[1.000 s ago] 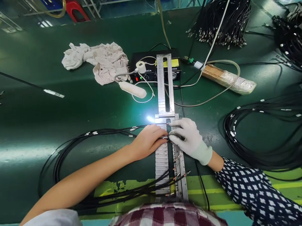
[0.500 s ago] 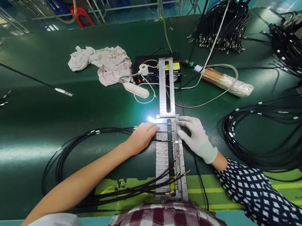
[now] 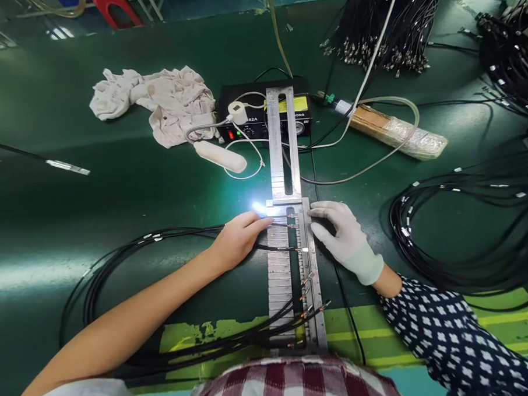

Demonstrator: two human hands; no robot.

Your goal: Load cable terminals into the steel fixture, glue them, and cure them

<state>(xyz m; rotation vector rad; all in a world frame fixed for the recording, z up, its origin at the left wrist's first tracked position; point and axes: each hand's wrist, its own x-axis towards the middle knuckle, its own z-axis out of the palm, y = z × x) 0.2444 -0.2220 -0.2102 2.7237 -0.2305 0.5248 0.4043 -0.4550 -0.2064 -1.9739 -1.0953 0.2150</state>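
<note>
My bare left hand (image 3: 239, 240) is closed with thumb and fingers together on a black cable at the left edge of a slotted metal fixture (image 3: 279, 273). Several black cables (image 3: 178, 231) run from a loop on the left across the fixture, their metal-tipped ends lying over its slot and right rail. My right hand (image 3: 348, 241), in a white glove, rests its fingertips against the right rail near the upper joint. Its thumb stands apart from the fingers, and nothing shows between them. More cable ends (image 3: 307, 313) lie loosely across the lower fixture.
A lit white lamp (image 3: 221, 157) stands before a black control box (image 3: 247, 124). White cloths (image 3: 172, 100) lie at left. Behind on the right are a wrapped cardboard piece (image 3: 392, 128) and a cable bundle (image 3: 392, 29). Coiled cables (image 3: 398, 215) lie right of my glove.
The view has shifted slightly, moving the background left and upward. My left hand stays at the fixture's left edge and my right glove at its rail, with only slight finger movement.
</note>
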